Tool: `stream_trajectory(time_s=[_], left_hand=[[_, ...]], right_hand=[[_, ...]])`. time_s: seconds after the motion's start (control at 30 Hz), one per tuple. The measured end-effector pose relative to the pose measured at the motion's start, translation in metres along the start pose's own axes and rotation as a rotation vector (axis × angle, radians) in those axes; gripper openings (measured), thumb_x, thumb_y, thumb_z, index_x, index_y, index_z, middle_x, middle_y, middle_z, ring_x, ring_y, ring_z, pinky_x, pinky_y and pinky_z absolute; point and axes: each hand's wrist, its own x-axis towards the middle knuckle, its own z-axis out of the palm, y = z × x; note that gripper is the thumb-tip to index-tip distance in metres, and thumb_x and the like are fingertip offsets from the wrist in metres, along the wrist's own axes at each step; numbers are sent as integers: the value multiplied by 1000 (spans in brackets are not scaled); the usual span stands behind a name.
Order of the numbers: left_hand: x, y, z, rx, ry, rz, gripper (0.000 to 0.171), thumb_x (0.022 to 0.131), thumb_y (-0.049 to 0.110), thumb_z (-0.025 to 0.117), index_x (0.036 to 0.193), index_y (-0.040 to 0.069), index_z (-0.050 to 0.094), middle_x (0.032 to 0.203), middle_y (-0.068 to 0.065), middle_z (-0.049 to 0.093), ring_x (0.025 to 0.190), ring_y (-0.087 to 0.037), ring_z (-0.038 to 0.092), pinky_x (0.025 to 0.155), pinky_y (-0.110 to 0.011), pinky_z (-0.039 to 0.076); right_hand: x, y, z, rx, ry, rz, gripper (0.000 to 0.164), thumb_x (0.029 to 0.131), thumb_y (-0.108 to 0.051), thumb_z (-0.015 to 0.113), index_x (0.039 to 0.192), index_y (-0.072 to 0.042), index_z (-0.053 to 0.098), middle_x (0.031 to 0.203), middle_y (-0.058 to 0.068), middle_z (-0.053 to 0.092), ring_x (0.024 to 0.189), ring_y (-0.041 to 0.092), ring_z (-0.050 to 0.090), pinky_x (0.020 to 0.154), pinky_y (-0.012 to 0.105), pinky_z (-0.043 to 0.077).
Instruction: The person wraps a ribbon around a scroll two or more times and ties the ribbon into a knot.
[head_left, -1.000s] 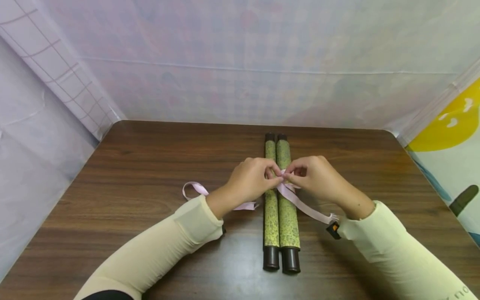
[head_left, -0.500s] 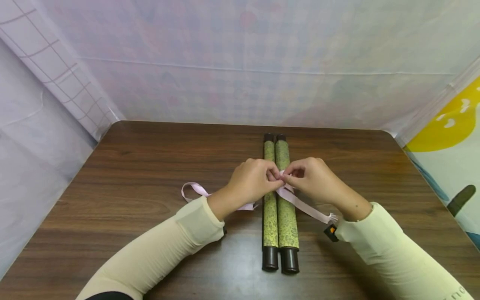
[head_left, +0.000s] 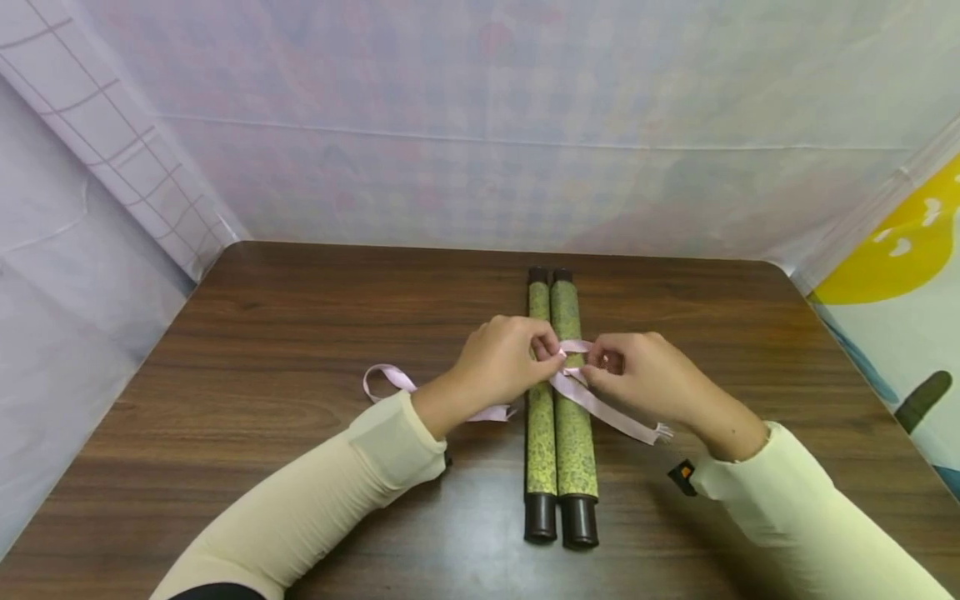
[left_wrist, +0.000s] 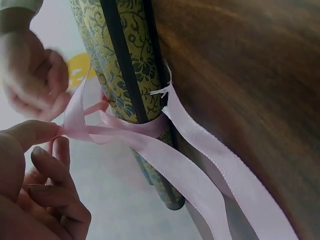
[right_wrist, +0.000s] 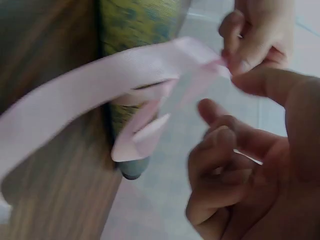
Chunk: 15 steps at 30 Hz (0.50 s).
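Observation:
A scroll (head_left: pixel 576 450) in yellow-green brocade with dark end knobs lies on the table as two parallel rolls. A pink ribbon (head_left: pixel 611 418) passes around it, with a loop at its middle and frayed ends to both sides. My left hand (head_left: pixel 502 358) pinches the ribbon over the scroll between thumb and finger, as the left wrist view shows at the ribbon's fold (left_wrist: pixel 75 125). Just right of the loop is my right hand (head_left: pixel 648 375). In the right wrist view, its thumb (right_wrist: pixel 260 82) and forefinger stand apart with nothing between them.
The brown wooden table (head_left: pixel 300 317) extends around the scroll. Left of it, a ribbon tail (head_left: pixel 397 377) curls partly under my left wrist. A pale patterned sheet (head_left: pixel 480 125) hangs behind, and a sheet with a yellow figure (head_left: pixel 892 250) hangs at the right.
My right hand has moved right, away from my left hand, and its fingers have come off the knot area. A ribbon loop now shows between the hands. The left hand stays put.

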Motion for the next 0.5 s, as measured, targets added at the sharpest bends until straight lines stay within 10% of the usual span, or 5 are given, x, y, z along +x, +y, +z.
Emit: stream_trajectory(time_s=[0.17,0.5], left_hand=[[0,-2,-2,2,-4,-21,10,82,35,69,77,29,64,70,18,62,59,1,53,57,-25,47],[-1,-2,-2,-4,-8,-38,9,81,34,70,77,28,65,70,17,62,59,0,53,57,-26,47]], right_hand=[[-7,-2,13,-73,-77,3,22,85,-42,64,80,-21,62,53,-6,54,42,7,43,39,26,38],[-11,6,22,-50,-72,-44,18,86,-22,65,70,-19,57,52,-8,50,42,4,41,37,22,34]])
